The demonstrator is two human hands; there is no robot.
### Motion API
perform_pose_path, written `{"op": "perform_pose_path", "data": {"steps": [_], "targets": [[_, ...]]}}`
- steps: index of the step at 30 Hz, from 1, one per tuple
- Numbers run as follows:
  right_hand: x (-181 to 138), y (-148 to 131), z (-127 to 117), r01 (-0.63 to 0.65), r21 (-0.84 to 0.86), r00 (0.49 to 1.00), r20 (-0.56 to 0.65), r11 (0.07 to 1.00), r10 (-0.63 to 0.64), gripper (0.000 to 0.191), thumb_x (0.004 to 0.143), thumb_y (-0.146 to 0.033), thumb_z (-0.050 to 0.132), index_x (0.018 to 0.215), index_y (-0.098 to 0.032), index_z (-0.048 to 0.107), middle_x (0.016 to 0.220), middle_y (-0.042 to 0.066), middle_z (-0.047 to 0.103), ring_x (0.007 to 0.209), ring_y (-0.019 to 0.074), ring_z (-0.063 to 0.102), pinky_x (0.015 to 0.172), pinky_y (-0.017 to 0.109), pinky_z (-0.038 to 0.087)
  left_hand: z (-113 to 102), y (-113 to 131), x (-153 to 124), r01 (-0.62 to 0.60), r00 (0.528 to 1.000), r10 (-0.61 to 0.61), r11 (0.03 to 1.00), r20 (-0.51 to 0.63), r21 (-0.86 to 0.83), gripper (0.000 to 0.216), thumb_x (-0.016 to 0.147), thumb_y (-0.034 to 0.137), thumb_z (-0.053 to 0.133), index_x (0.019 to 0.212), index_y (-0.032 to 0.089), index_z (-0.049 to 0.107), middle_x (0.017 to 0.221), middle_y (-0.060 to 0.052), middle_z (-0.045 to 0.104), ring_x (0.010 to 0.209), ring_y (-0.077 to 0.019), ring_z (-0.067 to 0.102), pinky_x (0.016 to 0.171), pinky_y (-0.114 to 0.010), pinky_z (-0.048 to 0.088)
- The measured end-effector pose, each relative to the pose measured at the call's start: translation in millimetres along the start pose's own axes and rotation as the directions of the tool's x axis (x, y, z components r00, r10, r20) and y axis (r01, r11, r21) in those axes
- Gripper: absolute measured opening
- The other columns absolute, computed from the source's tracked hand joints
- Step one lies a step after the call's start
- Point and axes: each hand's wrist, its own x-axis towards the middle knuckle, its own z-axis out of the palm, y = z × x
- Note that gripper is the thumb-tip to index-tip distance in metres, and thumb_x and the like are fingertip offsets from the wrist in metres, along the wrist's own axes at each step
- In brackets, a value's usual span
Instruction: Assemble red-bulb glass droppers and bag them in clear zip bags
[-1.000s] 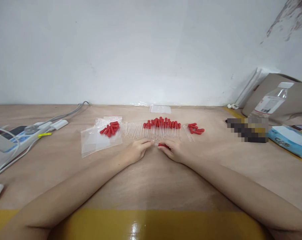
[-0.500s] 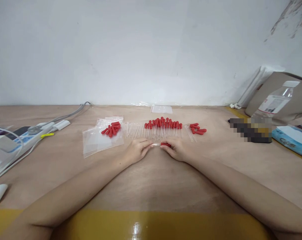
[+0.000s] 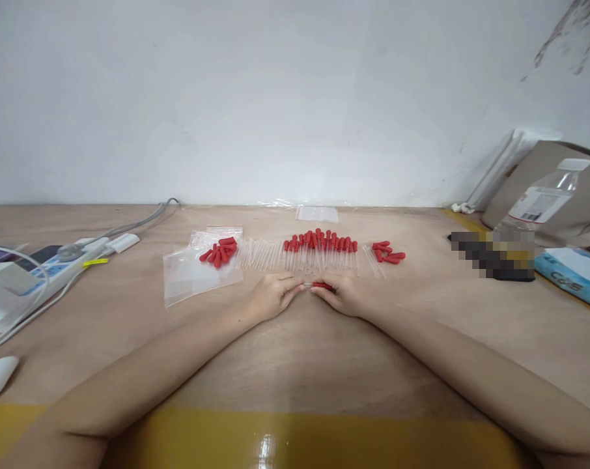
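Note:
My left hand (image 3: 277, 291) is closed on a clear glass dropper tube (image 3: 308, 284), most of which its fingers hide. Facing it, my right hand (image 3: 342, 292) pinches a red rubber dropper bulb (image 3: 321, 285), whose open end points at the tube. Tube and bulb are in line; whether the tube sits inside the bulb I cannot tell. Just beyond my hands lies a row of droppers with red bulbs (image 3: 319, 241). Bare glass tubes (image 3: 260, 254) lie to their left, and a few more tubes (image 3: 372, 262) to their right.
Loose red bulbs (image 3: 217, 253) lie on clear plastic bags (image 3: 187, 280) at the left, others (image 3: 389, 253) at the right. A power strip (image 3: 55, 267) with cables is far left. A water bottle (image 3: 542, 195), a blue tissue pack (image 3: 568, 273) and a dark, partly blurred object (image 3: 510, 270) stand or lie right.
My hands have come closer together. Less of the glass tube shows between the fingers of my left hand and the red bulb.

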Motion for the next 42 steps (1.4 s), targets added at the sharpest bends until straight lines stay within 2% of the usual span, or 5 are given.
{"op": "perform_pose_path", "data": {"steps": [7, 13, 23, 29, 42], "targets": [[14, 5, -10, -0.16, 0.36, 0.971, -0.109, 0.919, 0.212, 0.02, 0.079, -0.032, 0.055, 0.095, -0.021, 0.062, 0.087, 0.004, 0.063, 0.078, 0.0147, 0.059, 0.071, 0.029, 0.047, -13, 7, 4, 0.1, 0.993, -0.103, 0.993, -0.048, -0.063, 0.03, 0.086, 0.034, 0.046, 0.11, 0.019, 0.056, 0.096, -0.006, 0.064, 0.086, -0.017, 0.059, 0.079, -0.031, 0.046], [38, 36, -63, -0.352, 0.632, 0.796, -0.186, 0.691, 0.576, 0.032, 0.064, -0.04, 0.068, 0.082, -0.019, 0.053, 0.069, -0.001, 0.059, 0.058, 0.0095, 0.053, 0.058, 0.024, 0.044, -24, -7, 1, 0.31, 0.941, -0.286, 0.943, -0.181, 0.12, 0.033, 0.084, 0.037, 0.047, 0.11, 0.017, 0.053, 0.104, -0.008, 0.058, 0.099, -0.0222, 0.05, 0.087, -0.038, 0.039], [80, 78, -45, -0.617, -0.139, 0.787, -0.085, 0.774, 0.612, 0.02, 0.073, -0.032, 0.055, 0.066, -0.014, 0.06, 0.065, 0.005, 0.061, 0.063, 0.016, 0.054, 0.06, 0.027, 0.04, -19, -16, -3, 0.361, 0.932, -0.326, 0.871, -0.159, 0.334, 0.024, 0.08, 0.037, 0.053, 0.094, 0.02, 0.061, 0.102, -0.007, 0.057, 0.099, -0.0242, 0.047, 0.083, -0.04, 0.035], [81, 80, -30, -0.579, -0.172, 0.815, -0.151, 0.797, 0.559, 0.049, 0.075, -0.042, 0.055, 0.113, -0.011, 0.053, 0.079, 0.008, 0.063, 0.073, 0.019, 0.056, 0.067, 0.029, 0.041, -20, -14, -3, 0.4, 0.916, -0.361, 0.844, -0.174, 0.357, 0.026, 0.08, 0.039, 0.052, 0.094, 0.019, 0.061, 0.1, -0.008, 0.057, 0.099, -0.0251, 0.047, 0.083, -0.041, 0.033], [-9, 89, -132, -0.699, -0.334, 0.688, -0.069, 0.633, 0.723, 0.006, 0.063, -0.022, 0.062, 0.066, -0.018, 0.064, 0.061, 0.001, 0.062, 0.054, 0.012, 0.053, 0.051, 0.023, 0.038, -23, -39, 31, 0.495, 0.865, -0.471, 0.746, -0.172, 0.446, 0.015, 0.075, 0.031, 0.054, 0.079, 0.02, 0.062, 0.099, -0.009, 0.055, 0.1, -0.028, 0.044, 0.084, -0.043, 0.033]]}}
